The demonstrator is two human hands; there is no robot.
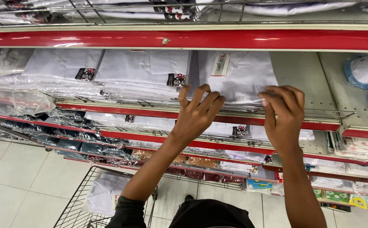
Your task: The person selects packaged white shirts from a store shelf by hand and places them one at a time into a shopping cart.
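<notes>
Both arms reach up and forward to a red-edged metal store shelf (234, 118). The left hand (196, 114) is raised with fingers spread and slightly curled, fingertips resting on the front edge of a folded white shirt in clear plastic wrap (239, 78); it presses rather than grips. The right hand (283, 116) bends at the wrist, its fingers curled over the shirt's lower right corner and pinching the wrap there.

The wrapped shirt lies flat on the shelf at the right end of a row of similar stacked white packaged shirts (142, 76), with a small paper tag near its collar. It looks smooth and glossy under the plastic. Below, a wire shopping cart (76, 198) stands on the white tiled floor (19, 173), holding another wrapped white garment.
</notes>
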